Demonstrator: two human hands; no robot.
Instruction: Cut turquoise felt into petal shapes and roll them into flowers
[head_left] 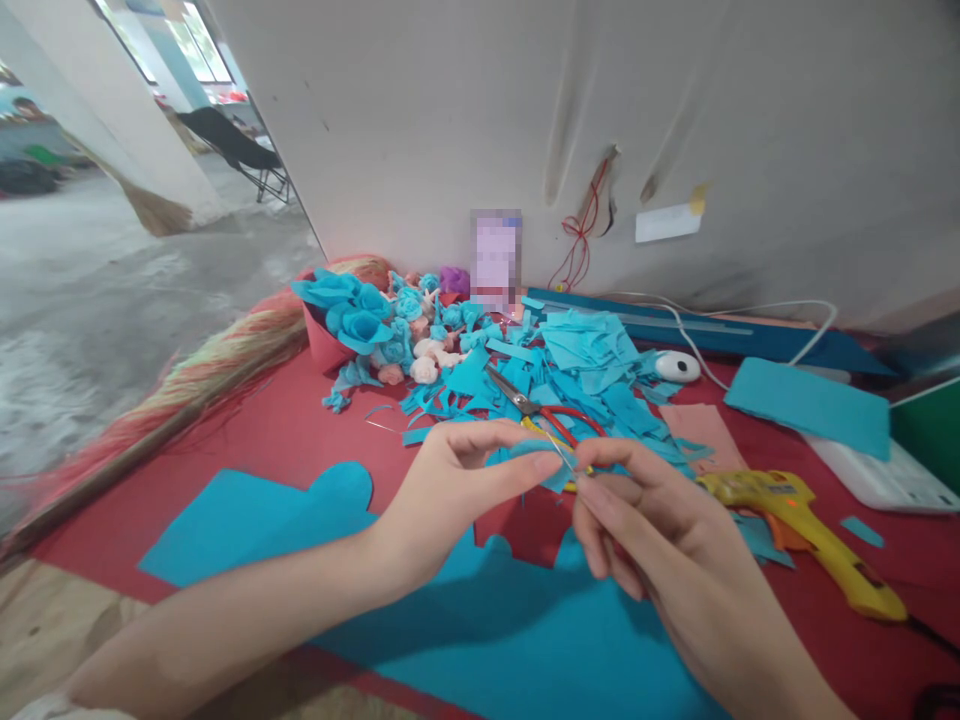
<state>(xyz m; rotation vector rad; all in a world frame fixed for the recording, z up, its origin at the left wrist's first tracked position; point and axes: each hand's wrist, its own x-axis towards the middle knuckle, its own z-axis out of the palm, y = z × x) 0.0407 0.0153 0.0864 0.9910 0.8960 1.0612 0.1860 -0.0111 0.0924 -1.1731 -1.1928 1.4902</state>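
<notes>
Felt piece (541, 462), small & blue, sits pinched between both hands just in front of the scissors (541, 412), lifted off the red mat (300, 430) — prob. so both sides can be worked w/o the mat in the way.

Head view:
- Left hand (450, 490): fingers closed narrow on the felt piece, thumb & forefinger tips gripping its left edge; seems to act as the steadying grip.
- Right hand (645, 520): fingers curled in tight, holding the felt piece's right edge; a thin pale line, maybe a needle or wire (562, 452), runs along by its fingertips — too fine to tell which.
- Scissors, red/yellow handles, lie open-ish on the scrap pile (585, 360), blades pointing away to the left, handles near the hands for a quick grab.
- Glue gun (810, 525), yellow, to the right of the scissors, lying on its side, nozzle twd the hands.
- Big blue felt sheet (255, 530) w/ cut-out edge lies flat in front of the scissors, under the forearms.
- Finished blue felt flowers (352, 310) heaped behind-left of the scissors, by the wall, out of the work zone.
- Folded blue sheet (810, 405) right of the scissors, resting partly on a white box (877, 475).
- Broom (187, 380) far left of the scissors, along the mat edge.
</notes>
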